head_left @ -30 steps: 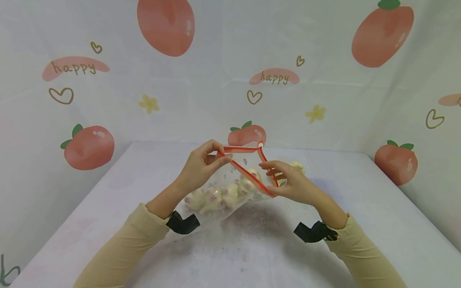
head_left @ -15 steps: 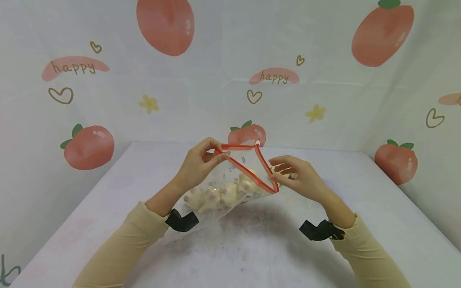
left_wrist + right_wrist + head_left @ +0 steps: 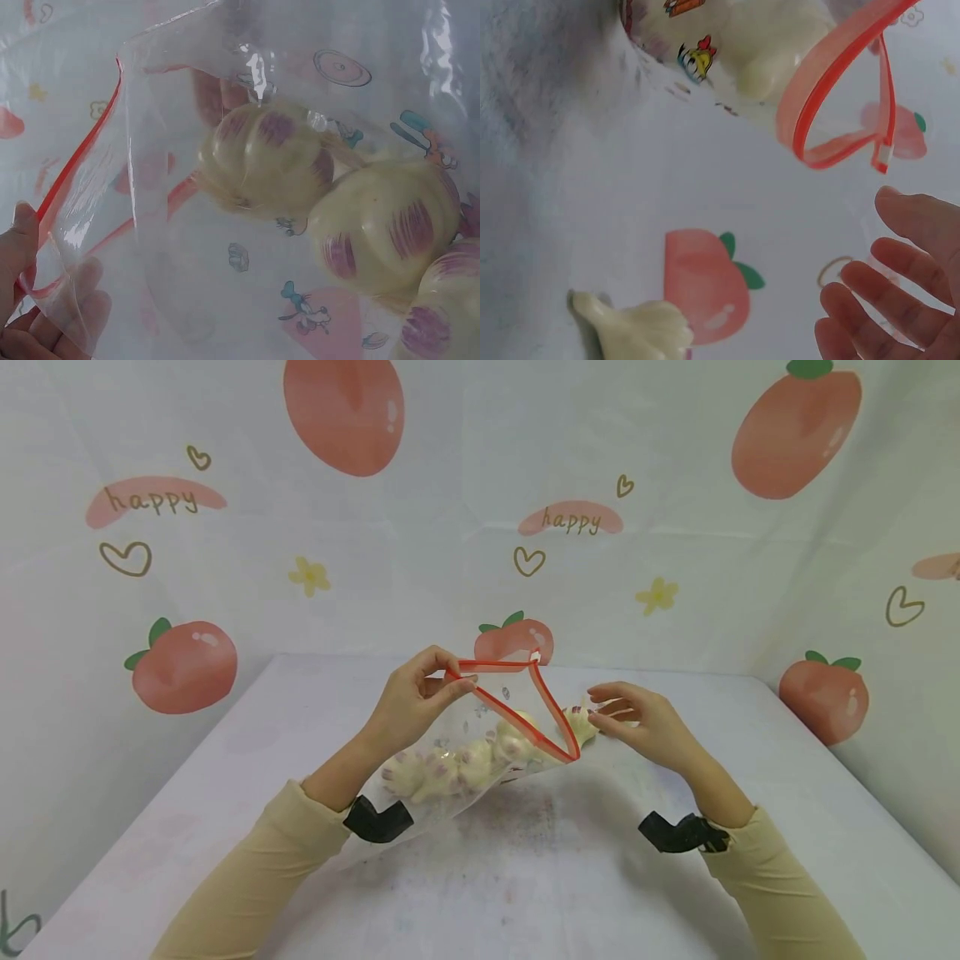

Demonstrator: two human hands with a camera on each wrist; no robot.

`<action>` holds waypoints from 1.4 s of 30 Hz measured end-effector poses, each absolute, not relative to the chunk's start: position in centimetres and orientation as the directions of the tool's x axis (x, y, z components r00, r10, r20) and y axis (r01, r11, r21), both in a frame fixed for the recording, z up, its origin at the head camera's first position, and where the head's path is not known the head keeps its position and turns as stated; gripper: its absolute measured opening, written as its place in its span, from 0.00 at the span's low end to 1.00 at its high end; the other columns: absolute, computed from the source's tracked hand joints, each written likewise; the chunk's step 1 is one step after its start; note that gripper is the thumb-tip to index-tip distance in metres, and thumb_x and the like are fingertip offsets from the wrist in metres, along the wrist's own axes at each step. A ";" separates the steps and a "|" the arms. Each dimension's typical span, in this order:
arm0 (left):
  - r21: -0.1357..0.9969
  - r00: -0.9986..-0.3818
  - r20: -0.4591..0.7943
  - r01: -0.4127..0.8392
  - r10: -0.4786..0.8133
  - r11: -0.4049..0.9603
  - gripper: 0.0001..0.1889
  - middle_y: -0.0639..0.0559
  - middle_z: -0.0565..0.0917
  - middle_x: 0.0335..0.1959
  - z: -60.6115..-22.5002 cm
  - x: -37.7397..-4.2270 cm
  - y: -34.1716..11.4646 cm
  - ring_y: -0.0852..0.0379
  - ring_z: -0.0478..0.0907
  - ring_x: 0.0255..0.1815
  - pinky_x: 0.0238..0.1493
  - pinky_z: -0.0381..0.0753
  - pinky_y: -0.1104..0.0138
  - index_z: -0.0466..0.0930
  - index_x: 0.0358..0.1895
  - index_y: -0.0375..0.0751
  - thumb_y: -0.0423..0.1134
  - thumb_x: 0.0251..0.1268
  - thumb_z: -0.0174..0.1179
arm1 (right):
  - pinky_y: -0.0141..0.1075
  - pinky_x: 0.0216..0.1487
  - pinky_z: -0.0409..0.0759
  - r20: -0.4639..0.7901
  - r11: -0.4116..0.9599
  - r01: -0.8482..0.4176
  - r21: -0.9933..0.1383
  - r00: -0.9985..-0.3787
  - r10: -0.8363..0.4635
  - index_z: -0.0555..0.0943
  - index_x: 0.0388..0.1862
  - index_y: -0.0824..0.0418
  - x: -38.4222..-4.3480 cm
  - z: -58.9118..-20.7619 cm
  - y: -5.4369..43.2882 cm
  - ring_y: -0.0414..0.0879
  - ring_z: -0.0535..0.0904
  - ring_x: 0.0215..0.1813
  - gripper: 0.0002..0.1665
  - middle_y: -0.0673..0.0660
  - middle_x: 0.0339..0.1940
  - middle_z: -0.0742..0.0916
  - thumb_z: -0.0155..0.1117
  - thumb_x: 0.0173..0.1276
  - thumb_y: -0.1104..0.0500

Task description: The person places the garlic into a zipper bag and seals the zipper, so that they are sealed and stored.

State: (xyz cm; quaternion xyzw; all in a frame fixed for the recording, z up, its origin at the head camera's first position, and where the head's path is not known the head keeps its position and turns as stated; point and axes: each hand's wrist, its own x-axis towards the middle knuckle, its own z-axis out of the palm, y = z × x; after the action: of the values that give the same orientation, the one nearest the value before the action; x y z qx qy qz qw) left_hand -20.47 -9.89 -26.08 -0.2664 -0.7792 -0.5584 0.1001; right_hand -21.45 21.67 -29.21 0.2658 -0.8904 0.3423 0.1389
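My left hand (image 3: 411, 703) pinches the left corner of a clear zip bag's red-edged mouth between thumb and fingers. The zip bag (image 3: 471, 720) gapes toward the right, its white slider at the far corner. Several garlic bulbs (image 3: 476, 764), cream with purple streaks, lie in a row inside it; the left wrist view shows the nearest bulbs (image 3: 382, 225) through the printed plastic. My right hand (image 3: 651, 728) hovers right of the mouth with loosely bent fingers and nothing in them. Beside its fingertips in the head view, a loose garlic bulb (image 3: 579, 724) sits on the table.
A white cloth with faint stains covers the table (image 3: 510, 893). Behind it hangs a white backdrop (image 3: 420, 560) printed with fruit, hearts and flowers. The right wrist view has the loose bulb (image 3: 641, 330) at its lower left, apart from the bag.
My right hand has let go of the bag's red edge and moved right, away from the mouth. The left hand keeps its pinch, shifted slightly left. The loose bulb is less covered.
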 end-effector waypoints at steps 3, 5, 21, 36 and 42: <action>0.819 -0.840 0.452 0.524 0.300 0.236 0.09 0.42 0.80 0.44 -26.1 -20.4 -9.9 0.68 0.79 0.27 0.28 0.64 0.69 0.70 0.38 0.37 0.35 0.61 0.61 | 0.33 0.46 0.81 0.401 0.643 -0.537 -0.546 -0.842 -0.362 0.77 0.53 0.65 -21.8 -29.5 22.1 0.53 0.83 0.44 0.20 0.62 0.48 0.84 0.65 0.62 0.62; 0.820 -0.842 0.450 0.521 0.297 0.238 0.09 0.42 0.80 0.44 -26.1 -20.4 -9.9 0.68 0.78 0.26 0.27 0.64 0.69 0.70 0.38 0.37 0.35 0.61 0.61 | 0.41 0.47 0.81 0.381 0.654 -0.512 -0.557 -0.857 -0.347 0.76 0.54 0.66 -22.0 -29.7 22.5 0.55 0.83 0.45 0.20 0.64 0.49 0.84 0.64 0.63 0.62; 0.829 -0.849 0.438 0.509 0.296 0.232 0.09 0.41 0.81 0.46 -26.2 -20.2 -9.9 0.70 0.81 0.28 0.30 0.66 0.69 0.70 0.38 0.37 0.35 0.61 0.60 | 0.53 0.48 0.79 0.301 0.724 -0.343 -0.598 -0.934 -0.193 0.73 0.56 0.69 -23.8 -31.6 25.1 0.66 0.79 0.51 0.23 0.72 0.54 0.80 0.59 0.67 0.58; 0.838 -0.855 0.422 0.495 0.302 0.230 0.09 0.42 0.80 0.43 -26.3 -20.2 -9.8 0.68 0.75 0.23 0.24 0.61 0.70 0.69 0.38 0.37 0.36 0.62 0.60 | 0.55 0.55 0.75 0.185 0.740 -0.188 -0.646 -0.979 -0.087 0.68 0.61 0.70 -25.1 -32.9 26.2 0.70 0.72 0.59 0.28 0.74 0.60 0.74 0.58 0.68 0.55; 0.842 -0.855 0.419 0.492 0.306 0.220 0.09 0.41 0.81 0.46 -26.3 -20.1 -9.9 0.72 0.81 0.30 0.28 0.65 0.70 0.70 0.38 0.36 0.35 0.62 0.60 | 0.57 0.58 0.71 0.125 0.742 -0.144 -0.655 -0.989 -0.082 0.63 0.65 0.70 -25.4 -33.3 26.3 0.71 0.69 0.62 0.33 0.77 0.62 0.70 0.58 0.68 0.53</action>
State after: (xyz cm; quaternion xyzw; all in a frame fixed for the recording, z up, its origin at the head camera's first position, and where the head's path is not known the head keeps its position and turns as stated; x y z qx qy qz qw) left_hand -20.15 -9.85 -26.30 -0.2568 -0.7768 -0.5693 0.0815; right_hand -25.45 26.33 -33.30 0.0606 -0.9322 0.3540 0.0438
